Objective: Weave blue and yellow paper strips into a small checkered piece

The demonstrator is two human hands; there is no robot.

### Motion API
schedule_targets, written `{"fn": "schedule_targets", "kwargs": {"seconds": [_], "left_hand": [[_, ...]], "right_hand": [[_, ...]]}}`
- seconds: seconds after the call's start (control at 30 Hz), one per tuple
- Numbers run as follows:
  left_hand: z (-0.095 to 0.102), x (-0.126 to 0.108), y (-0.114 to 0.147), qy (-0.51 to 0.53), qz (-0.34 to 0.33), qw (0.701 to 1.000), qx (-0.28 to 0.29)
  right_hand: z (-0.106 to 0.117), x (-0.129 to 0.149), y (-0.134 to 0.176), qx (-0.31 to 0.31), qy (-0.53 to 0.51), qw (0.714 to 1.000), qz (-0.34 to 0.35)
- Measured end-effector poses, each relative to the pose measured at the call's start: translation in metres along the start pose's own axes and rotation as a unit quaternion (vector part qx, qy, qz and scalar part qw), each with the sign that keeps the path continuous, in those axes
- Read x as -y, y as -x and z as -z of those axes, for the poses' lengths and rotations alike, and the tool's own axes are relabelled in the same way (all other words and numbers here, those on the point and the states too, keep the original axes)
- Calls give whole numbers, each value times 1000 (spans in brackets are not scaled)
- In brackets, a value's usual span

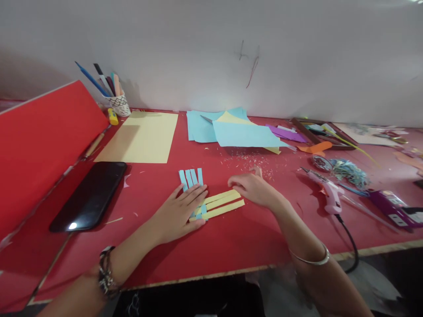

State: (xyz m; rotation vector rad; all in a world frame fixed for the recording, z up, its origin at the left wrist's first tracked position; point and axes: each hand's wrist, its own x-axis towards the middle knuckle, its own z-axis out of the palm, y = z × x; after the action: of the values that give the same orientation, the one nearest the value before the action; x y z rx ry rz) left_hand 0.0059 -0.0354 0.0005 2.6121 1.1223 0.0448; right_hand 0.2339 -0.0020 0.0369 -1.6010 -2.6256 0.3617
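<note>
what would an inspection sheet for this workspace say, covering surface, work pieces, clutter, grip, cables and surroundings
Surface: red tabletop, with paper scraps scattered beyond the hands.
Work pieces: blue strips and yellow strips, interlaced at one corner, free ends loose.
Clutter: black phone at left; blue sheets at the back; pink glue gun and tangled thread at right.
Grip: left hand spread flat over the weave; right hand curled by the yellow ends, contact unclear.
Cables: black cable runs from the glue gun over the front edge.
Surroundings: pale wall behind; other people, nothing seen.
</note>
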Motion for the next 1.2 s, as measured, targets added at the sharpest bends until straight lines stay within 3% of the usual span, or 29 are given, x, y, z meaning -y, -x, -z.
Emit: {"fn": "schedule_targets", "kwargs": {"seconds": [0.1, 0.2, 0.3, 0.4, 0.53, 1.2], "left_hand": [[-2, 1, 0, 1, 0, 1000, -19], [1, 5, 2, -13, 8, 997, -71], [9, 15, 9, -19, 20, 995, -96], [18, 24, 15, 0, 21, 999, -41], [22, 28, 17, 45, 27, 999, -14], [18, 24, 13, 94, 9, 995, -43]], "right_hand": [[2, 2, 3, -58, 83, 995, -23], [1, 12, 3, -109, 41, 992, 48], [-5, 26, 2, -50, -56, 985, 157], [-15, 38, -1, 17, -82, 976, 200], [-22, 44, -2, 39, -88, 977, 191], [-25, 46, -5, 51, -113, 977, 175]]}}
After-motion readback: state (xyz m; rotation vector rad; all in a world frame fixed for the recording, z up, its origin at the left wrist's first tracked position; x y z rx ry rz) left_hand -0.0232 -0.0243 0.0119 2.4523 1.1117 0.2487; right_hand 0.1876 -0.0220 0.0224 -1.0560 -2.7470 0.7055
